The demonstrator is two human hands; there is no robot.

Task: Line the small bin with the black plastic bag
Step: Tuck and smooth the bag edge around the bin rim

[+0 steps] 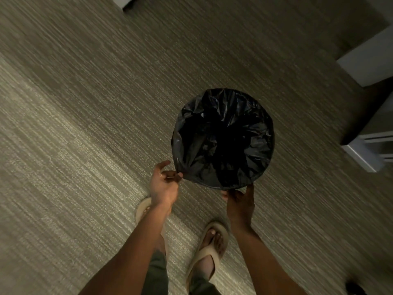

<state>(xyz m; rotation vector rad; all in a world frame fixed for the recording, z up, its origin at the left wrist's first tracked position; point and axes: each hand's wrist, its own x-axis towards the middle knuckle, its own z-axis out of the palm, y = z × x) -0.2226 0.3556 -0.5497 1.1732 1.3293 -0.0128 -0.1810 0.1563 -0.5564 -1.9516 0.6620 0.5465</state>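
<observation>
A small round bin (pixel 214 185) stands on the carpet, seen from above. The black plastic bag (pixel 223 137) fills its inside and is folded over the whole rim, so only a thin edge of the bin shows. My left hand (pixel 164 184) pinches the bag's edge at the near left of the rim. At the near right side my right hand (pixel 240 201) cups the bin just under the rim, fingers curled against it.
Grey striped carpet (pixel 85 124) covers the floor all round. White furniture (pixel 370 60) stands at the right, with a white frame (pixel 365 154) below it. My feet in sandals (pixel 212 241) are just behind the bin.
</observation>
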